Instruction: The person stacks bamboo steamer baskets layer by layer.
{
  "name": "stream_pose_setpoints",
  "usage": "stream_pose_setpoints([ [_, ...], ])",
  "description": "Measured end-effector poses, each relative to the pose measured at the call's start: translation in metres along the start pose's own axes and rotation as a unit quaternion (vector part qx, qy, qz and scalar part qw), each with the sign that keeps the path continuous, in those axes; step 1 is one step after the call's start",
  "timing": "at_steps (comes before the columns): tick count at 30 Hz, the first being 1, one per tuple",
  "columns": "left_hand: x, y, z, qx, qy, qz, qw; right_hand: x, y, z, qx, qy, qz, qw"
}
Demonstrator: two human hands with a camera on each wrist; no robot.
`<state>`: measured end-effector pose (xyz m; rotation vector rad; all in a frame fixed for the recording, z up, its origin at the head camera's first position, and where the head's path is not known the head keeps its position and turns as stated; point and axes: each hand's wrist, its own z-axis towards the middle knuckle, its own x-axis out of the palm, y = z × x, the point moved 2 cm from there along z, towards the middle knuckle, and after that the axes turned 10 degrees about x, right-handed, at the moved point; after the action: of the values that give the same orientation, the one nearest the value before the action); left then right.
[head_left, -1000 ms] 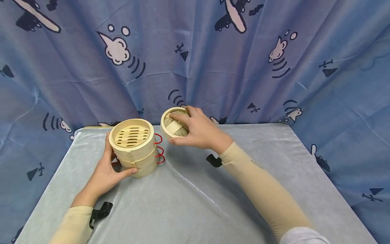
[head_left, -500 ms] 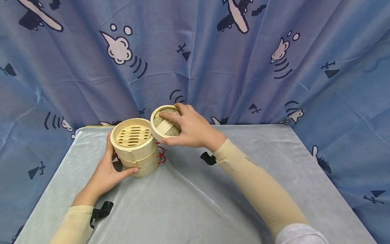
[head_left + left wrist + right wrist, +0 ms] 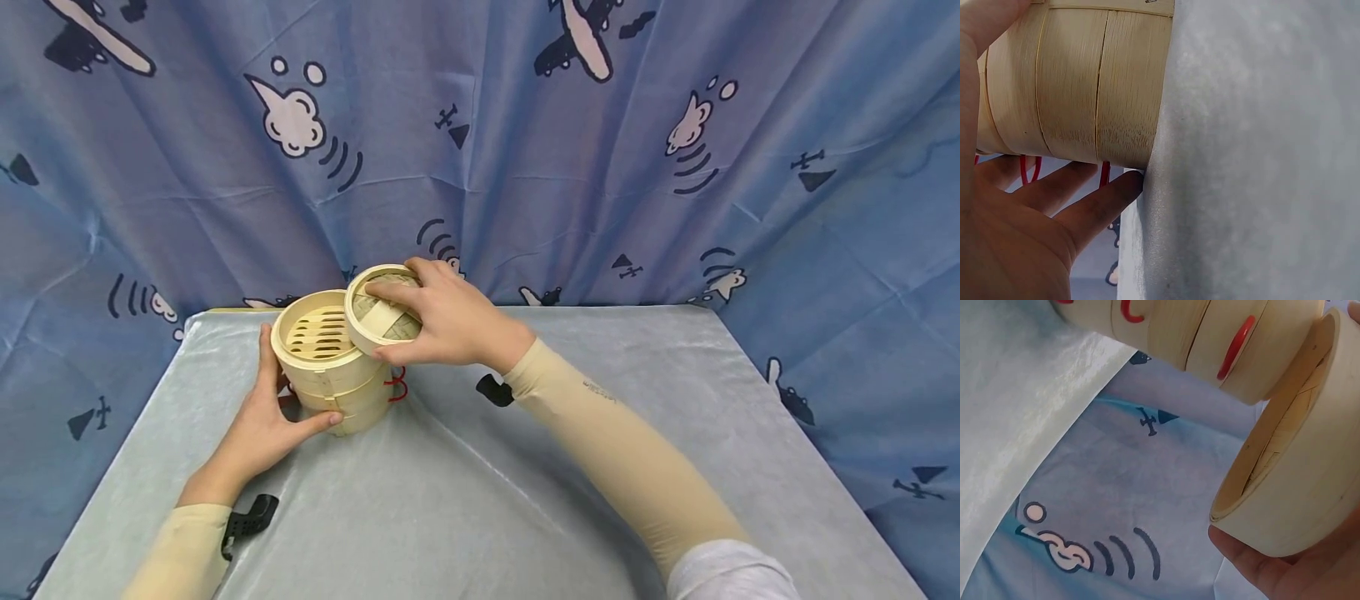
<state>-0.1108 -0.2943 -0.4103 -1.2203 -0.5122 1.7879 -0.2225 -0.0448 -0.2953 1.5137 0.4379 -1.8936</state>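
A stack of round bamboo steamer baskets (image 3: 330, 387) stands at the table's left, its slotted floor (image 3: 318, 332) showing from above. My left hand (image 3: 251, 433) grips its left side, thumb across the front. In the left wrist view, spread fingers (image 3: 1094, 212) reach round the stack's other side. My right hand (image 3: 461, 321) holds the woven steamer lid (image 3: 382, 317) by its rim, tilted over the stack's right edge. From the right wrist, the hollow underside of the lid (image 3: 1285, 437) faces the stack; whether they touch is unclear. Red loops (image 3: 1237, 349) stick out of the baskets.
A grey cloth covers the table (image 3: 420, 508). Right behind its back edge hangs a blue curtain (image 3: 510, 192) with printed planes and clouds, and it runs down both sides too. Black wrist mounts (image 3: 253, 517) sit below both hands.
My right hand has carried the lid leftward, from beside the stack to over its right rim, covering part of the opening. The left hand and the stack have stayed in place.
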Motion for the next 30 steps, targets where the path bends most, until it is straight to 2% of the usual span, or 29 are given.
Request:
stream_pose_setpoints([
  [4,-0.002,0.000,0.000,0.003,0.003,-0.002,1.0000,0.003,0.006,0.004,0.000,0.009,0.003,0.9999],
  [6,-0.002,-0.006,0.000,0.003,0.005,-0.001,1.0000,0.005,0.009,0.006,-0.002,0.010,0.007,0.9999],
  [16,-0.002,-0.004,-0.001,0.001,0.006,-0.001,1.0000,0.010,0.022,0.016,-0.019,0.019,0.016,0.9995],
  [30,-0.003,-0.002,0.001,0.006,0.009,-0.009,0.9999,0.015,0.046,0.039,-0.051,0.036,0.010,0.9980],
])
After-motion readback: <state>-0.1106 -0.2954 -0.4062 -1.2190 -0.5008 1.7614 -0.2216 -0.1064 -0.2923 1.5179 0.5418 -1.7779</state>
